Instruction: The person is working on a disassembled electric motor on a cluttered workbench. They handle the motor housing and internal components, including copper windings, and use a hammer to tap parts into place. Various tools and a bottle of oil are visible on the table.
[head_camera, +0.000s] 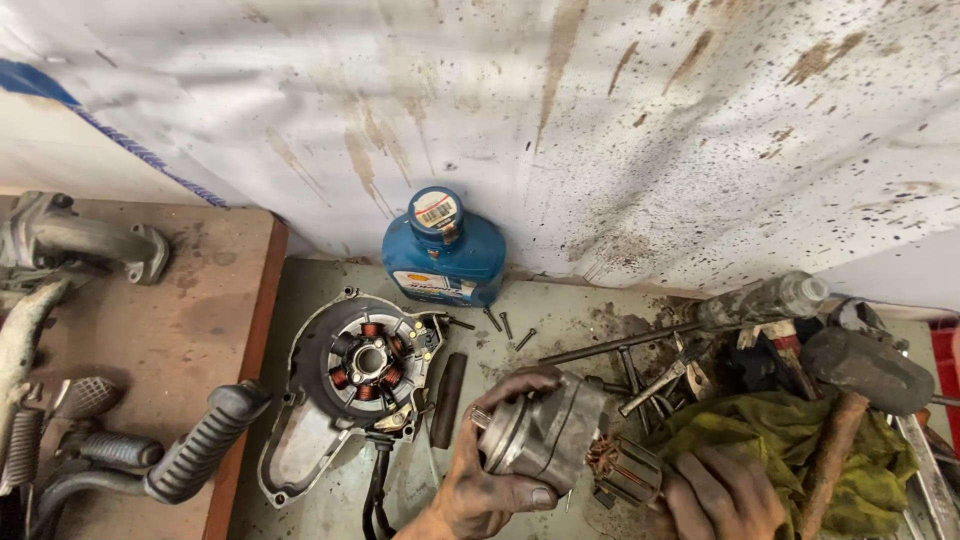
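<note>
Hands are at the front edge of the counter (560, 310), both dark with grease. The left hand (490, 480) has its fingers closed around a grey metal motor case (545, 435), with the thumb pressed on the lower side. The right hand (720, 495) is just beside it, fingers curled around the end of a copper-wound rotor (625, 468) that sticks out of the case. The rotor's other end is hidden inside the case.

Left of the hands lies a round engine cover with copper coils (365, 365) in a ring. A short black tube (448, 398) lies just beside it. At the back edge of the counter, against the stained white sheet (600, 120), stands a blue oil bottle (443, 250). A few small screws (505, 325) lie near the bottle.

To the right, a dirty green rag (780, 435) lies under the right hand. A hammer with a wooden handle (850, 400) rests on the rag. Pliers (665, 380) and metal rods lie near it.

On the brown board (190, 330) at the left sit black rubber foot pegs (200, 445) and grey metal parts.
</note>
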